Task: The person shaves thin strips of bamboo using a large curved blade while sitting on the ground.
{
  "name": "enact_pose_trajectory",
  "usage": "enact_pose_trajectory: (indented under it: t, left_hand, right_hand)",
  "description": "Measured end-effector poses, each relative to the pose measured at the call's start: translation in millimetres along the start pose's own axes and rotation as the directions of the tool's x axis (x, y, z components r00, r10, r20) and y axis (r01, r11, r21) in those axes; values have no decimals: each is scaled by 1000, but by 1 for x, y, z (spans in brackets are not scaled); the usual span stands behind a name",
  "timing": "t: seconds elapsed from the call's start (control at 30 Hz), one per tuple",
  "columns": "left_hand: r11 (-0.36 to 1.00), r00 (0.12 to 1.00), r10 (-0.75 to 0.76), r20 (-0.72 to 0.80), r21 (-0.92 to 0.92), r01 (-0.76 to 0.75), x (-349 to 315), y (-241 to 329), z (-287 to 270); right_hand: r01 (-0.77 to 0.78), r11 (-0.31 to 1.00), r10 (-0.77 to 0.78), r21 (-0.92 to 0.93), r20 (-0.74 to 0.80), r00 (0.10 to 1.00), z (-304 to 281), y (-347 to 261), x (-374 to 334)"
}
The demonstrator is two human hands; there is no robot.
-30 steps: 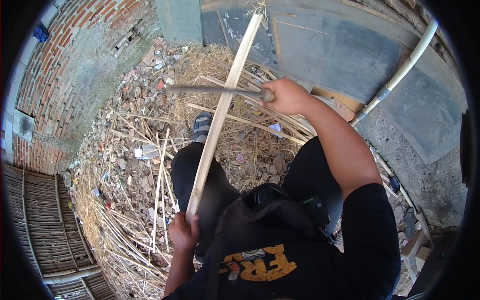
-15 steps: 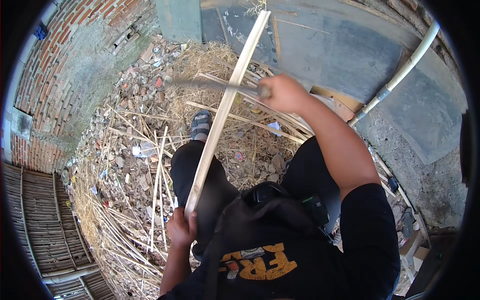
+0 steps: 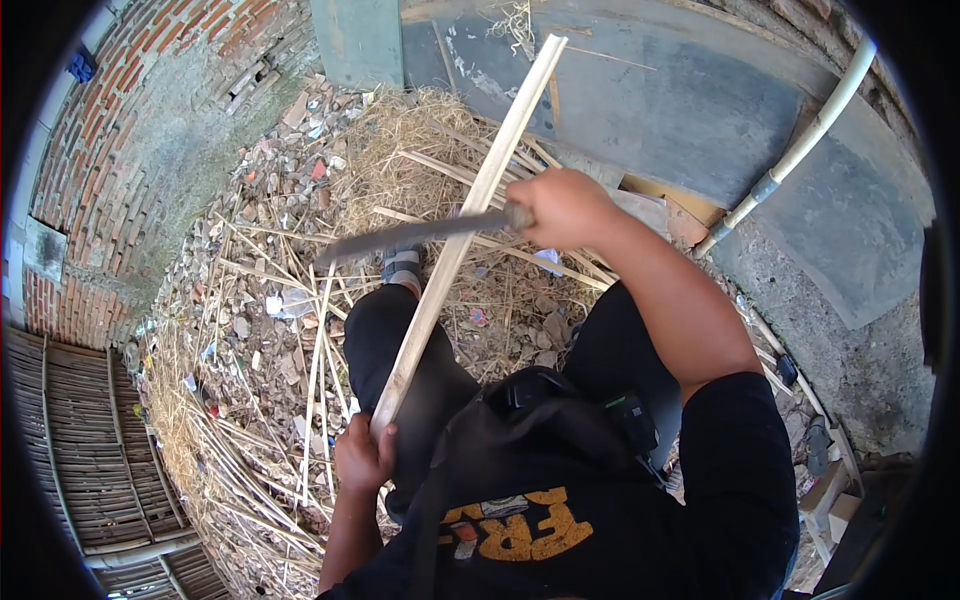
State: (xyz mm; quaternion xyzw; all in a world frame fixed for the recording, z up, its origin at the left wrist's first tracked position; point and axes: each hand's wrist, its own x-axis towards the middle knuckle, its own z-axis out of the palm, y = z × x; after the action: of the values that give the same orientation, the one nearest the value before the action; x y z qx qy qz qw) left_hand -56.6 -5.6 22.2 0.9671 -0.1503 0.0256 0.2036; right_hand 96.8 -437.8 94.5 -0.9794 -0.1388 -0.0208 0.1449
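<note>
- A seated person's left hand (image 3: 363, 455) grips the near end of a pale strip (image 3: 432, 300), fingers wrapped around it beside the dark-clad left knee (image 3: 385, 325).
- The pale strip slants up over the rubble-strewn ground (image 3: 545, 335), its free end overlapping the grey panels (image 3: 690, 95) along the ground's far edge.
- The right hand (image 3: 560, 208), fingers closed around the handle, holds a long knife (image 3: 400, 237) across the pale strip, blade pointing left; whether the edge touches cannot be told.
- Thin slats (image 3: 240, 455) litter the ground toward its left edge; straw (image 3: 395, 150) lies toward the far one.
- The danger, by appearances: a blade skidding down the pale strip could reach the left hand or knee, should the cutting angle flatten or a stroke run nearward.
- With its far end unsupported, the pale strip could flex or twist under pressure, and too deep a bite might split it.
</note>
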Motion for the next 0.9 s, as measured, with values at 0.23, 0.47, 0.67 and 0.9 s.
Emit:
enact_pose_trajectory:
  t: [0.23,0.47,0.67,0.9]
  left_hand:
    - [1000,1000,-2,-27,-26,1,1,3,-2]
    - [999,1000,7,-14,-39,-8,1,3,-2]
    - [1000,999,0,-39,14,0,2,-1,3]
    - [999,999,-35,-22,-14,35,0,5,-4]
  right_hand:
    - [-223,894,297,390,-141,944,6,55,14]
    - [-27,995,22,92,50,999,-1,-12,-4]
    - [-78,941,61,330,60,996,6,16,9]
    - [-234,956,255,178,-103,962,-1,33,6]
